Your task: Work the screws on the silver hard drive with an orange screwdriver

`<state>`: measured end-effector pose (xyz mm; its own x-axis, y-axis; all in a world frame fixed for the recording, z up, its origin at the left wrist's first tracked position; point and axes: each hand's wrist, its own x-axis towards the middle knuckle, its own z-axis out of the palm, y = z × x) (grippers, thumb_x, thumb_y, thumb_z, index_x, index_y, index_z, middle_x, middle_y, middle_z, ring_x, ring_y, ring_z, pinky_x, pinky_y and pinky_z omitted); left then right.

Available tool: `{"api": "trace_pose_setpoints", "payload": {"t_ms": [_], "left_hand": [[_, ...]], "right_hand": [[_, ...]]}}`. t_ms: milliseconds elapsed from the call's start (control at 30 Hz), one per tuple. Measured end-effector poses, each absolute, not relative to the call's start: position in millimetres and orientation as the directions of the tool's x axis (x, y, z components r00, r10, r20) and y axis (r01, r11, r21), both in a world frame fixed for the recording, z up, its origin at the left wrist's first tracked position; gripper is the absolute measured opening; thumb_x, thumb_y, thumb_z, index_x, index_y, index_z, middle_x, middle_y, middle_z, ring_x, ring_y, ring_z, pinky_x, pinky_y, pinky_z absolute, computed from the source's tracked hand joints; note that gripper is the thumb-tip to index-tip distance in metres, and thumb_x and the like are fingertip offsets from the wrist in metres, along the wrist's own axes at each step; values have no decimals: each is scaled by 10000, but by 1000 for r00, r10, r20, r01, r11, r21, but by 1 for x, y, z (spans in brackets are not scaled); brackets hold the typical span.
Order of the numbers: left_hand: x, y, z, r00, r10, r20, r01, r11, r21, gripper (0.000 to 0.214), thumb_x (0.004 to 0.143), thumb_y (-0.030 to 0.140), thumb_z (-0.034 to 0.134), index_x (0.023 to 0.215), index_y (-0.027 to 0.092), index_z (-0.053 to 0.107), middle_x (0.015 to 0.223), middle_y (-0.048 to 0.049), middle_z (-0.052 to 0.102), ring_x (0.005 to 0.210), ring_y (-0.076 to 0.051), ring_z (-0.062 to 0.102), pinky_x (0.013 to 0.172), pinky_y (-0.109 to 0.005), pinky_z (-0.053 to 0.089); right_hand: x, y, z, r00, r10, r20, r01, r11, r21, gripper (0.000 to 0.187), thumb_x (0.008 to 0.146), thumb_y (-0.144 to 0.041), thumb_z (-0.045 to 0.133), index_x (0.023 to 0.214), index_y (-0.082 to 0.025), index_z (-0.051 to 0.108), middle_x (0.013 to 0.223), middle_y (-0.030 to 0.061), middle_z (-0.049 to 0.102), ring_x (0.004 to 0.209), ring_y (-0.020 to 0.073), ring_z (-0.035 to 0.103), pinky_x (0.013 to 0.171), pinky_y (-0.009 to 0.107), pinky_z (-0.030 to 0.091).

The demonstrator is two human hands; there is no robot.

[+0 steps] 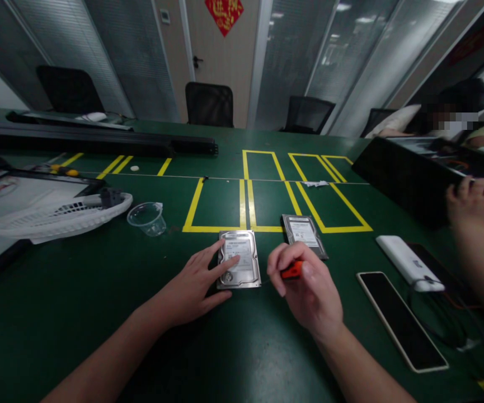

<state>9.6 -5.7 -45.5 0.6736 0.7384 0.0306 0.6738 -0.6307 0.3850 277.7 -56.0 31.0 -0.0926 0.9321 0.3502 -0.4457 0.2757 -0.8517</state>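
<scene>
A silver hard drive lies flat on the green table with its label up. My left hand rests at its left side, fingers spread, two of them on the drive's top and the thumb near its lower edge. To the right, my right hand is closed around a screwdriver with an orange-red handle. Its thin shaft points left to the drive's lower right corner; I cannot tell whether the tip touches a screw. Just beyond my right hand lies a second hard drive.
A clear plastic cup and a white racket-shaped tray stand at left. At right lie a phone, a white power bank and cables. Another person's hand is by a black box. Yellow tape marks the table.
</scene>
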Motion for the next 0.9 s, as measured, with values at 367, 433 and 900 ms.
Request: {"api": "trace_pose_setpoints", "payload": {"t_ms": [367,433,900], "left_hand": [[9,-6,-48,677,733,71,658,-645,389,911,1052,417,812,1802,483,298,1924,-51,48,1706,-474,269,1321,-697,364],[8,-6,-48,678,731,78,654,-648,390,916,1053,419,811,1803,486,290,1924,-49,37,1707,-471,267,1321,-699,363],[9,-6,-47,671,741,28,677,-628,384,901,1063,429,800,1802,484,288,1924,-60,16,1715,-477,237,1322,-708,347]], "right_hand": [[279,-54,28,-98,931,351,-399,286,-871,257,1081,-407,696,961,-200,789,923,61,684,668,184,581,647,352,433],[279,-54,26,-92,929,358,-393,297,-870,205,1070,-393,734,979,-212,763,934,50,688,683,181,602,658,347,454],[277,-55,25,-95,944,317,-435,247,-866,186,1068,-397,734,1002,-226,710,948,42,718,627,138,491,578,307,338]]}}
